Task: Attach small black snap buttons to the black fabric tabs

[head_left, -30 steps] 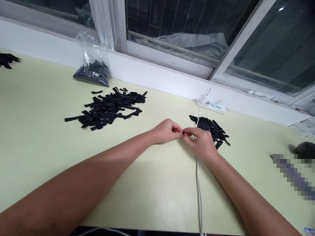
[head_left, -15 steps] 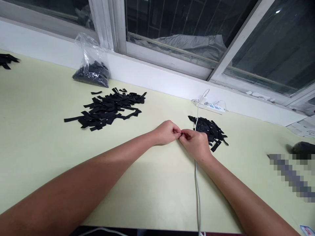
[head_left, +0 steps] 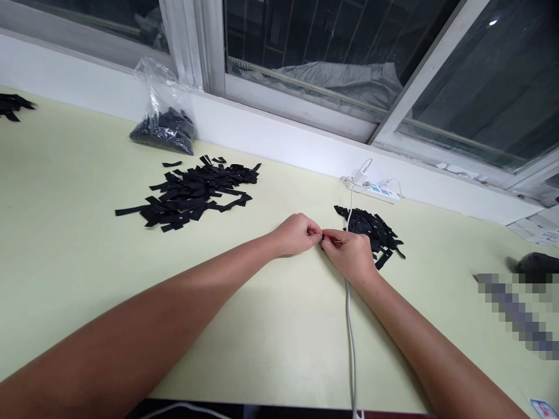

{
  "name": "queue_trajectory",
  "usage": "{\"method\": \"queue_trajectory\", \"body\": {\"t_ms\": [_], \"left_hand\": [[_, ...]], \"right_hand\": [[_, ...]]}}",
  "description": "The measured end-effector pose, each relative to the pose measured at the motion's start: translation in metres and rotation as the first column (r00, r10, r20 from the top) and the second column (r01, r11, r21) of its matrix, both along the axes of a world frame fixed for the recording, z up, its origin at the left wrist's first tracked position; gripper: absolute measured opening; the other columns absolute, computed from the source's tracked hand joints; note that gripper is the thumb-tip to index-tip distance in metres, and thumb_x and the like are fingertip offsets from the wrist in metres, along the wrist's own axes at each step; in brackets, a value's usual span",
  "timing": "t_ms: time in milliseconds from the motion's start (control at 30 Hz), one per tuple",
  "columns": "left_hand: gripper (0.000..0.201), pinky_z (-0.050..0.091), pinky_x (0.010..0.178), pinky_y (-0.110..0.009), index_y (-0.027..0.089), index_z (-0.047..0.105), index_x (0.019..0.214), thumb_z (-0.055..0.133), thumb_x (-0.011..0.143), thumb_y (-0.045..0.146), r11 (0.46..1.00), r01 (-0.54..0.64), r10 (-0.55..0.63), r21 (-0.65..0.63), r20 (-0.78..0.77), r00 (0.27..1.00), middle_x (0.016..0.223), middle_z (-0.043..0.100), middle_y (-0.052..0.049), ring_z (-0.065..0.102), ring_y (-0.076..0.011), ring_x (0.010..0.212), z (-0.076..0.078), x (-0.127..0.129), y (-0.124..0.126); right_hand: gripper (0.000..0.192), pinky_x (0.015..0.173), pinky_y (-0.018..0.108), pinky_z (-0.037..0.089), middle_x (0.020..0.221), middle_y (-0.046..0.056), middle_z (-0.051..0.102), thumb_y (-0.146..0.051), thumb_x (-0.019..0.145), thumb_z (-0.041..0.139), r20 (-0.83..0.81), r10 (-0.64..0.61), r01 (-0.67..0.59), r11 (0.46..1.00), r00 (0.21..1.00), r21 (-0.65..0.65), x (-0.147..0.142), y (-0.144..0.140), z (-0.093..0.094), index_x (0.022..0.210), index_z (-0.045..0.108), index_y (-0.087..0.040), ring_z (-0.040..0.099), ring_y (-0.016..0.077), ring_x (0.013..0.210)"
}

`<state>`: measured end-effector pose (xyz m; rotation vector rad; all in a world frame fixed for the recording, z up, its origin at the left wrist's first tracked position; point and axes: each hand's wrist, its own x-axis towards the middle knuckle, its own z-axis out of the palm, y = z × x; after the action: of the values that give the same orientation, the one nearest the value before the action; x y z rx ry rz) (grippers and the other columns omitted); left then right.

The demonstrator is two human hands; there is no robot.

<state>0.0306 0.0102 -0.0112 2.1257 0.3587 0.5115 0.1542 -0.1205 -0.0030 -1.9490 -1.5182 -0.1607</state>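
Observation:
Between the fingertips of both hands is a small black fabric strip, mostly hidden by the fingers. My left hand pinches it from the left, and my right hand pinches it from the right, the fingertips almost meeting. Behind my right hand lies a pile of black strips, partly covered by that hand. A larger, looser pile of black strips is spread on the table to the left, some pieces showing small white marks.
A clear plastic bag of black pieces leans by the wall. One white cable runs under my right hand, from the power strip to the pale table's front edge. More black strips lie far left.
My hands stay in nearly the same place. The right fingers have shifted slightly, and a bit more of the black strip shows between the fingertips.

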Motion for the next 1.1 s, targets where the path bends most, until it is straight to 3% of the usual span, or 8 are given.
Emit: {"method": "queue_trajectory", "body": {"t_ms": [233,467,600,700,833,933,1000,1100], "left_hand": [[0.018,0.046,0.064,-0.027,0.017,0.076,0.081,0.059,0.077,0.02,0.987,-0.157,0.156,0.024,0.01,0.988,0.076,0.073,-0.003,0.063,-0.0153,0.069,0.003,0.001,-0.002],[0.014,0.046,0.065,-0.027,0.018,0.075,0.08,0.062,0.075,0.021,0.972,-0.213,0.215,0.103,-0.006,0.977,0.076,0.072,-0.002,0.062,-0.0153,0.069,0.004,0.001,-0.001],[0.014,0.045,0.062,-0.026,0.017,0.074,0.082,0.063,0.077,0.024,0.978,-0.201,0.203,-0.051,0.034,0.979,0.073,0.07,-0.002,0.059,-0.0133,0.066,0.005,0.0,0.002],[0.014,0.044,0.063,-0.026,0.016,0.072,0.082,0.063,0.08,0.026,0.958,-0.208,0.227,-0.198,0.079,0.971,0.073,0.067,-0.002,0.057,-0.0121,0.066,0.005,0.001,0.007],[0.014,0.046,0.068,-0.027,0.015,0.068,0.085,0.063,0.082,0.028,0.917,-0.208,0.272,-0.342,0.153,0.95,0.077,0.066,-0.002,0.058,-0.0117,0.071,0.0,0.004,0.015],[0.014,0.046,0.069,-0.027,0.015,0.067,0.085,0.063,0.082,0.028,0.896,-0.189,0.276,-0.402,0.171,0.946,0.077,0.064,-0.002,0.058,-0.0117,0.072,-0.002,0.006,0.018],[0.013,0.045,0.069,-0.027,0.015,0.067,0.084,0.063,0.082,0.027,0.898,-0.178,0.269,-0.403,0.181,0.946,0.077,0.064,-0.002,0.057,-0.0112,0.072,-0.002,0.006,0.018],[0.012,0.044,0.068,-0.028,0.015,0.067,0.083,0.063,0.082,0.027,0.906,-0.179,0.265,-0.384,0.185,0.946,0.076,0.062,-0.001,0.054,-0.0107,0.069,0.001,0.005,0.016]], "right_hand": [[0.024,0.063,0.028,0.048,0.082,0.003,0.075,-0.028,0.082,0.057,-0.116,0.013,-0.015,1.0,0.993,-0.012,0.003,0.001,-0.001,0.093,0.077,-0.024,0.065,0.0159,0.063],[0.022,0.067,0.028,0.049,0.084,0.002,0.073,-0.033,0.083,0.057,-0.183,-0.011,0.006,1.0,0.983,-0.03,0.012,0.004,-0.006,0.094,0.073,-0.023,0.063,0.0142,0.066],[0.023,0.065,0.029,0.046,0.086,0.003,0.071,-0.035,0.084,0.056,-0.199,-0.013,0.01,1.0,0.98,-0.015,0.013,0.003,0.0,0.095,0.071,-0.021,0.059,0.0132,0.065],[0.023,0.058,0.028,0.041,0.073,0.001,0.065,-0.04,0.086,0.055,-0.234,0.007,-0.04,0.989,0.972,-0.139,0.014,-0.004,0.015,0.087,0.069,-0.021,0.051,0.0119,0.059],[0.023,0.055,0.026,0.037,0.067,-0.002,0.061,-0.045,0.083,0.062,-0.388,0.179,-0.341,0.85,0.904,-0.401,0.011,-0.022,0.043,0.079,0.066,-0.022,0.048,0.0107,0.059],[0.022,0.056,0.026,0.039,0.069,-0.002,0.063,-0.043,0.075,0.072,-0.549,0.232,-0.565,0.59,0.803,-0.576,0.005,-0.034,0.059,0.081,0.067,-0.022,0.052,0.0117,0.062],[0.022,0.058,0.026,0.04,0.072,-0.002,0.065,-0.04,0.071,0.076,-0.576,0.239,-0.615,0.45,0.781,-0.648,-0.001,-0.038,0.064,0.082,0.068,-0.023,0.054,0.0126,0.065],[0.016,0.059,0.026,0.04,0.073,-0.002,0.065,-0.035,0.071,0.075,-0.521,0.248,-0.572,0.456,0.817,-0.681,-0.008,-0.04,0.065,0.079,0.068,-0.023,0.055,0.0127,0.066]]}}
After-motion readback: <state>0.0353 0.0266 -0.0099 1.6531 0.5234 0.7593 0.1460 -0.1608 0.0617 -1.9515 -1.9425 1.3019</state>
